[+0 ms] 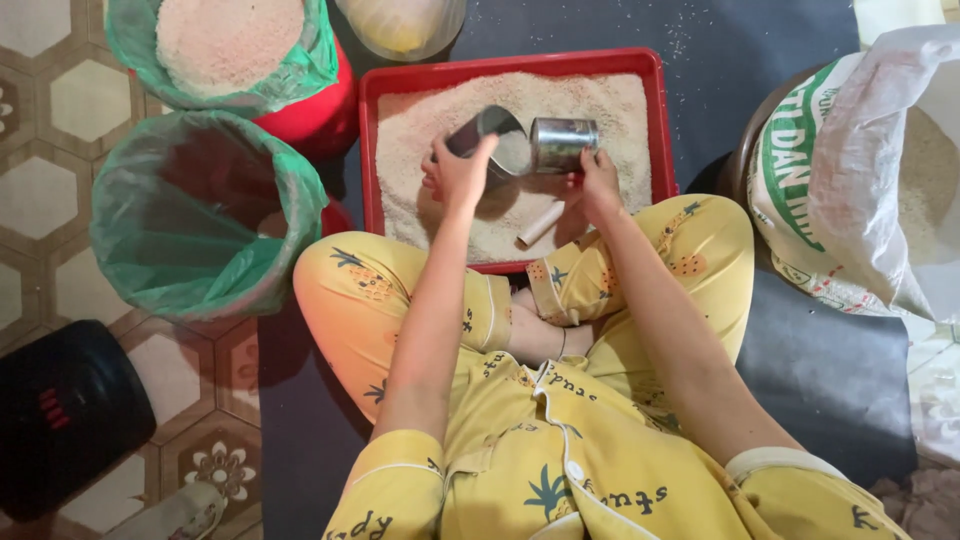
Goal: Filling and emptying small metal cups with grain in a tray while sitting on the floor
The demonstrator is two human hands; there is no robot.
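left hand (462, 172): scoop (490, 135) gripped, tipped | right hand (597, 172): tin can (562, 143) gripped | can fill unseen | red tray (372, 150) seen rice-laden, lined bucket (200, 215) seen near-empty

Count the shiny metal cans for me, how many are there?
2. One shiny metal can is tilted in the left hand; the other metal can is in the right hand, over the red plastic tray.

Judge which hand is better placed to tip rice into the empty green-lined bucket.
Left, probably. The left hand holds a tilted metal scoop over the red tray, on the bucket's side; the right hand holds a tin can farther away.
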